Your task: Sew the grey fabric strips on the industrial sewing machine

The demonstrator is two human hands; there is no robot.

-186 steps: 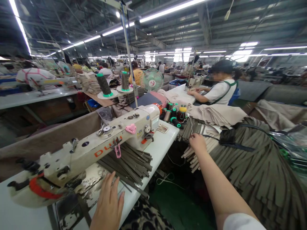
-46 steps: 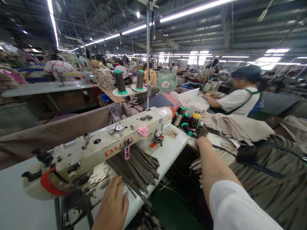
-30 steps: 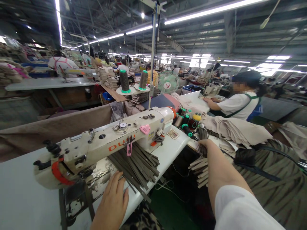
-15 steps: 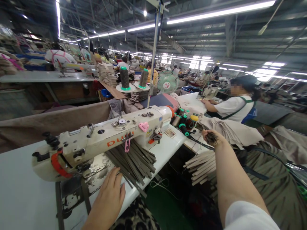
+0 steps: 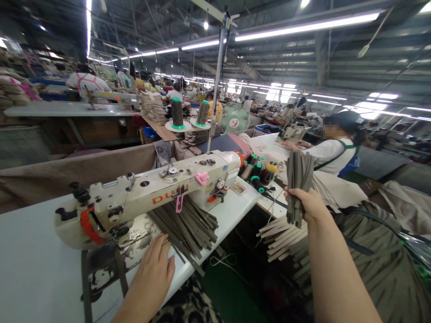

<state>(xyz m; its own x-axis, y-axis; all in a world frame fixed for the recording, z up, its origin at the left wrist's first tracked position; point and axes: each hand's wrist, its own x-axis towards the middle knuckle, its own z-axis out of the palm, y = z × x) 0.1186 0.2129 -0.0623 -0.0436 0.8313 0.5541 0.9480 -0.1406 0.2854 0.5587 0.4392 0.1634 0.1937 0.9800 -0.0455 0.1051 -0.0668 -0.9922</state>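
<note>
My right hand (image 5: 308, 205) is closed round a bundle of grey fabric strips (image 5: 298, 174), held upright above a big heap of the same strips (image 5: 367, 260) at the right. My left hand (image 5: 153, 277) lies flat with fingers apart on the white table (image 5: 30, 269), at the front edge. Its fingertips are next to a fan of grey strips (image 5: 188, 224) lying under the arm of the white sewing machine (image 5: 155, 190).
Thread spools (image 5: 257, 172) stand behind the machine's right end. A person in a white shirt (image 5: 332, 150) sews at the table beyond. Two thread cones (image 5: 188, 114) and a small fan (image 5: 235, 119) stand further back. Green floor (image 5: 242, 287) shows between table and heap.
My right hand reached into the heap, closed on a bundle of strips and lifted it upright. My left hand stayed flat on the table.
</note>
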